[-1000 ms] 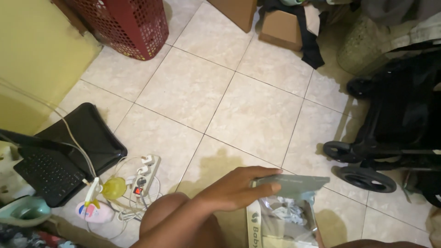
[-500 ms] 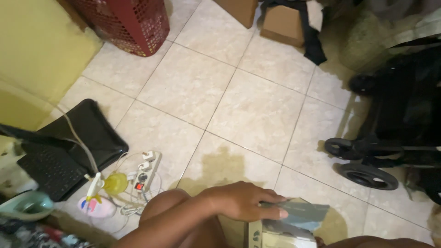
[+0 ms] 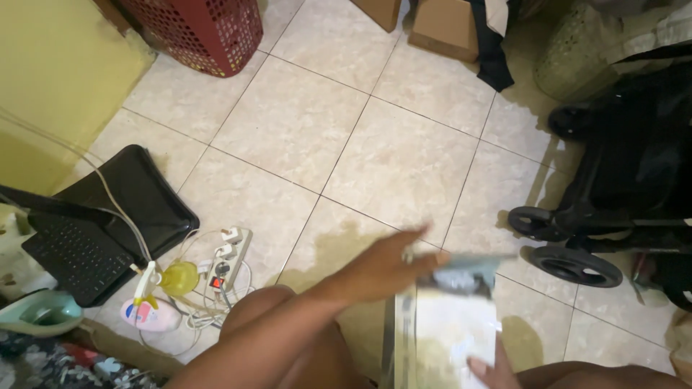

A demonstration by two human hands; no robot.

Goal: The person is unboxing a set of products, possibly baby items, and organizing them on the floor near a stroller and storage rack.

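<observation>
A clear plastic bag (image 3: 450,328) with a grey top flap and white things inside is held upright over my lap at the bottom of the view, blurred by motion. My left hand (image 3: 382,268) reaches across from the left and grips the bag's top left corner. Only the fingers of my right hand (image 3: 484,369) show at the bottom edge, where they clasp the bag's lower part. My bare knee (image 3: 259,317) lies under the left forearm.
On the tiled floor at left lie a black laptop (image 3: 76,256), a white power strip (image 3: 229,259) with cables, a yellow pump bottle (image 3: 176,277) and a pink object (image 3: 148,315). A red basket (image 3: 202,32), cardboard boxes (image 3: 440,25) and a black stroller (image 3: 627,194) stand around.
The bag has swung up and grown larger in view, and my left hand has shifted up and right with it. My right hand's fingers now show on its lower part.
</observation>
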